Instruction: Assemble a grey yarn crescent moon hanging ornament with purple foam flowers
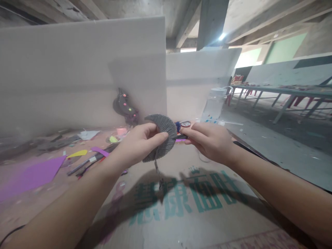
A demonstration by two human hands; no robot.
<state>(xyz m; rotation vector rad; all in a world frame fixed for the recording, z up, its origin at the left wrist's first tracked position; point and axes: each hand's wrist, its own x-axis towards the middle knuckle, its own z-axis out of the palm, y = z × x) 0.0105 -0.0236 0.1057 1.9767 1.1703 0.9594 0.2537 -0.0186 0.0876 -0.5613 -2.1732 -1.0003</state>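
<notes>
With our left hand [141,140] we pinch the grey, ribbed crescent [169,126] between thumb and fingers, probably to present its curved edge steadily to our right hand [209,141]. That hand pinches a slim dark thing [181,137] beside this edge; we cannot tell what it is. A loose strand [156,166] hangs below the left hand, perhaps left free to keep clear of our fingers.

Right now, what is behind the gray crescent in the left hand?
Beyond the gray crescent, a white board rises and a blue item shows past the crescent's right edge. Whatever the crescent covers cannot be seen.
</notes>
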